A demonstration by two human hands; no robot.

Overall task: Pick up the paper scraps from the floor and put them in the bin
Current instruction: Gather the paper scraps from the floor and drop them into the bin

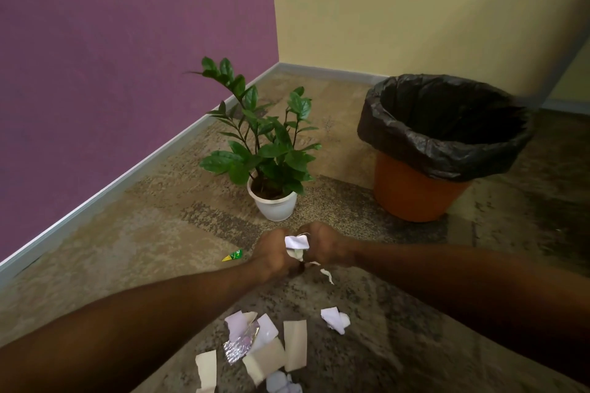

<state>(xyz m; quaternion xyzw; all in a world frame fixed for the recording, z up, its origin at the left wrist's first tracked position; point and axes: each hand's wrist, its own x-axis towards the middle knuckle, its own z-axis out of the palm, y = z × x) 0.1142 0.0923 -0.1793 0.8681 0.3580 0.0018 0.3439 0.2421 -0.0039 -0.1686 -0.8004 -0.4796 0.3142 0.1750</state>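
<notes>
My left hand (273, 252) and my right hand (322, 242) meet low over the carpet, fingers curled, gripping a wad of white paper scraps (297, 242) between them. A thin white strip (327, 275) hangs or lies just below the hands. Several more scraps lie on the floor near me: a pile of white, beige and foil pieces (255, 341) and a crumpled white piece (335, 320). A small green and yellow scrap (233, 255) lies left of my left hand. The orange bin (412, 195) with a black liner stands at the far right, beyond my hands.
A potted green plant in a white pot (276, 204) stands just beyond my hands, left of the bin. A purple wall (127, 73) runs along the left and a yellow wall (415, 9) closes the back. Patterned carpet covers the floor.
</notes>
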